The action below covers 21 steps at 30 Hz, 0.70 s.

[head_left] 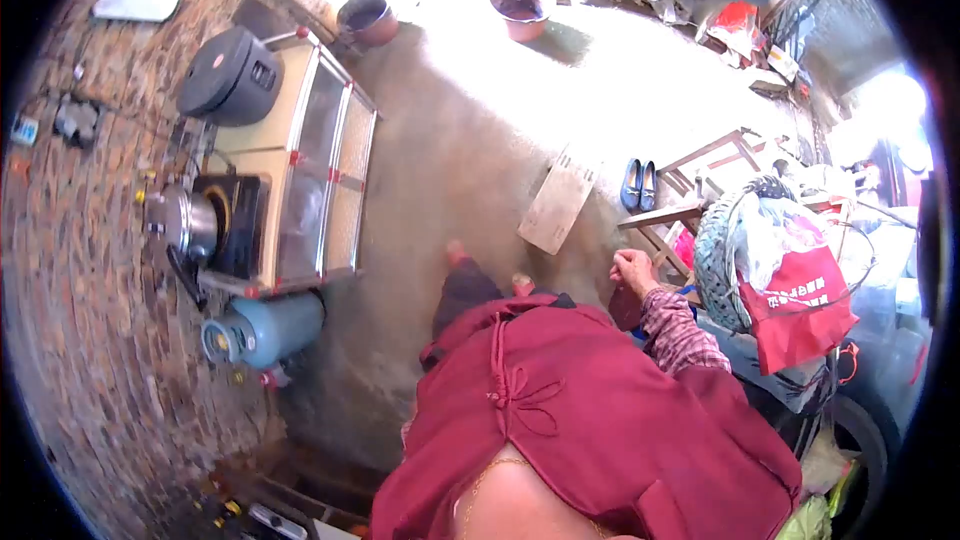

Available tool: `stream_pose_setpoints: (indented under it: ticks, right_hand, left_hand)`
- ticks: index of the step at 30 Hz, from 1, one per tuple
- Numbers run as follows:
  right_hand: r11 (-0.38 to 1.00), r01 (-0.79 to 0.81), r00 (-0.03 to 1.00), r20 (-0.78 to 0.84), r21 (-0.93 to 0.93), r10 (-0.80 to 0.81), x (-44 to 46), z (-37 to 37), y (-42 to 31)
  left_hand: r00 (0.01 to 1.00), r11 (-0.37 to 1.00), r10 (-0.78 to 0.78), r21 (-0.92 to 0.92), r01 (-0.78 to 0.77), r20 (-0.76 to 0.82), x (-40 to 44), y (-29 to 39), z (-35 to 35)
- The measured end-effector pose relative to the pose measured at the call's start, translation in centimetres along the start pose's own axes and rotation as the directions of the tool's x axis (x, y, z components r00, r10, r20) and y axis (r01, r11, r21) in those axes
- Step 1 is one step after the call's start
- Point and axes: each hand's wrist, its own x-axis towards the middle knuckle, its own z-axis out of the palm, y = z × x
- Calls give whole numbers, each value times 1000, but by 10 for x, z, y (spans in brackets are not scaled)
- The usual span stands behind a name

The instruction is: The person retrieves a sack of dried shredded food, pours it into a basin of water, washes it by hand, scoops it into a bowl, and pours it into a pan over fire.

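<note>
The right grip (632, 270) is curled, its forearm (678, 325) extended forward.

Right hand (633, 268) near a wooden chair (660, 216), dark shoes (631, 186) and a low bench (560, 202) beyond, red bag (800, 308) to the right

Two buckets (520, 15) on the floor (420, 140). Two dark shoes (631, 187), making one pair. One low wooden stool (560, 202). One cabinet (312, 210), with one grey rounded appliance (232, 80), one black stove (250, 225) and one silver pot (190, 224). One gas cylinder (278, 330). One red bag (800, 308). Of the wearer's hands, one hand (635, 270) is visible.
</note>
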Motion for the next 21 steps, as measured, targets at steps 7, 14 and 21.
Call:
stream_pose_setpoints:
  ticks: [7,14,21]
  right_hand:
    - [998,-69,979,-191,8,69,56,51,-11]
    - [922,-291,918,-199,254,344,18,120,-36]
    - [935,-354,891,-290,34,348,-7,142,-109]
  left_hand:
    - [959,959,282,-16,-283,-26,137,178,-44]
    - [956,962,193,-235,-140,221,276,430,-90]
    - [884,941,335,-71,-330,328,318,618,-9]
